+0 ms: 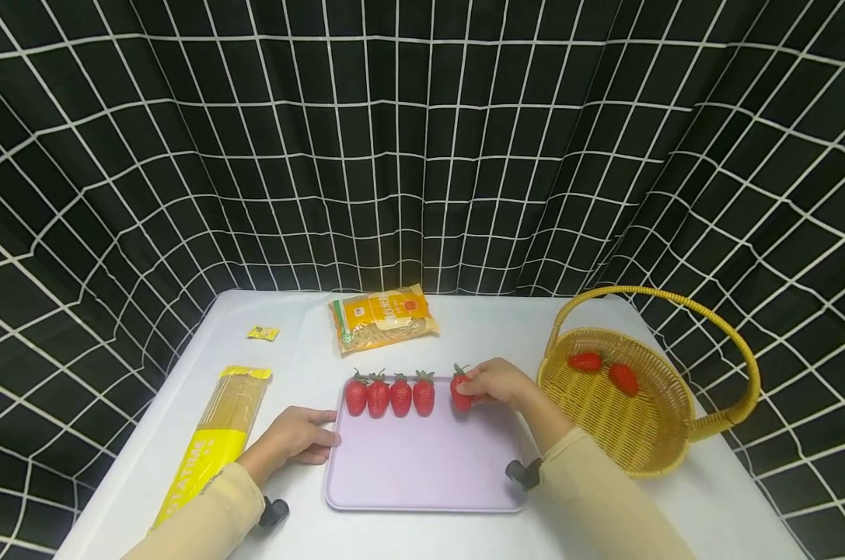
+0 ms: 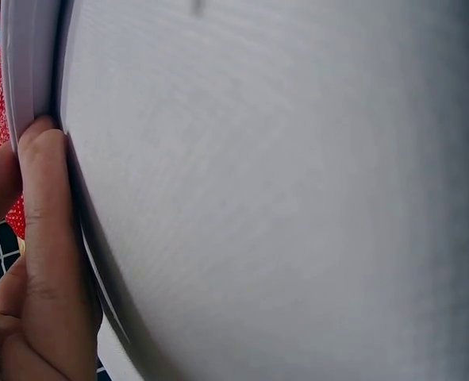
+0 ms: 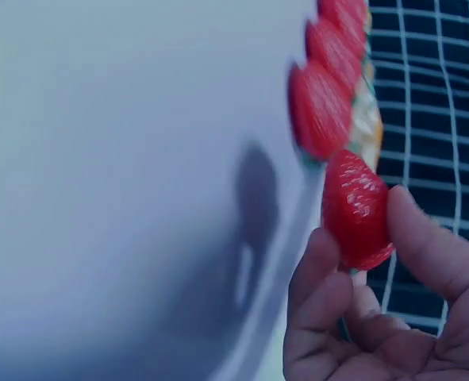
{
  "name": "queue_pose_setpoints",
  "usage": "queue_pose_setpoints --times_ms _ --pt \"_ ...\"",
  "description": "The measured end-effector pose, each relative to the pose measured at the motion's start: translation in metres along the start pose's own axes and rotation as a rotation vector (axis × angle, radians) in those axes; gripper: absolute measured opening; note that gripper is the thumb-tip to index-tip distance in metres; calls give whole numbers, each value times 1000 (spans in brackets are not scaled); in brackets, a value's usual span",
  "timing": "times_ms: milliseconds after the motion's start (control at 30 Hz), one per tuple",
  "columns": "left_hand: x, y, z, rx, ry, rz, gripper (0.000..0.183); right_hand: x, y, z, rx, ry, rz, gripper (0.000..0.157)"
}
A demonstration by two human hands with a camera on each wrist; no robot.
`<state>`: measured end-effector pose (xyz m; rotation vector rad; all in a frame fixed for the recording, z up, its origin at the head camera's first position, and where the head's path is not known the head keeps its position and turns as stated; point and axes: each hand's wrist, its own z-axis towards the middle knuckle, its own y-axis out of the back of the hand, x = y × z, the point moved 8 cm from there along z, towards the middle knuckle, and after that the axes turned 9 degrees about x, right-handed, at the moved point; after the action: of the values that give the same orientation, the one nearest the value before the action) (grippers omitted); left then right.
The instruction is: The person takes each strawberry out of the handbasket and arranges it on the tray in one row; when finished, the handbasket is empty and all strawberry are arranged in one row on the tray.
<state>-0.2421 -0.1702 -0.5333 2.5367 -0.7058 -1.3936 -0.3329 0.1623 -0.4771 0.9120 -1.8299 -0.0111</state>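
Note:
A pale purple tray (image 1: 422,467) lies on the white table, with a row of red strawberries (image 1: 401,397) along its far edge, leaves pointing away from me. My left hand (image 1: 299,435) grips the tray's left rim; the left wrist view has its fingers (image 2: 48,206) right at that rim. Between thumb and fingertips of my right hand (image 1: 502,383) is another strawberry (image 3: 356,210), held over the far right part of the tray, a short gap from the row's last one. Its shadow falls on the tray in the right wrist view.
At the right stands a wicker basket (image 1: 663,389) with a tall handle and two strawberries (image 1: 623,379) inside. A yellow pasta pack (image 1: 215,435) lies at the left, a small yellow packet (image 1: 263,333) behind it. An orange grain bag (image 1: 383,317) lies behind the tray.

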Motion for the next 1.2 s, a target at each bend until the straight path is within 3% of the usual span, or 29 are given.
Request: queue_pose_setpoints --times_ms 200,467,700,833,967,1067,1200 --pt "-3 -4 0 15 -17 -22 59 -1 -13 13 -86 -77 -193 23" --pt "-7 -4 2 18 -18 -13 60 2 -12 14 -182 -110 -220 23" --pt "-4 -2 2 13 -16 -7 60 2 -17 16 -189 -113 -257 28" --pt "-5 -4 1 21 -26 -22 59 2 -13 11 -152 -102 -220 30" --pt "-2 -4 3 25 -21 -19 59 9 5 -12 -64 -8 -108 33" --pt "0 -2 4 23 -16 -17 60 10 30 -38 58 86 37 38" --pt "4 0 4 21 -5 -29 60 -9 78 -70 214 161 235 42"
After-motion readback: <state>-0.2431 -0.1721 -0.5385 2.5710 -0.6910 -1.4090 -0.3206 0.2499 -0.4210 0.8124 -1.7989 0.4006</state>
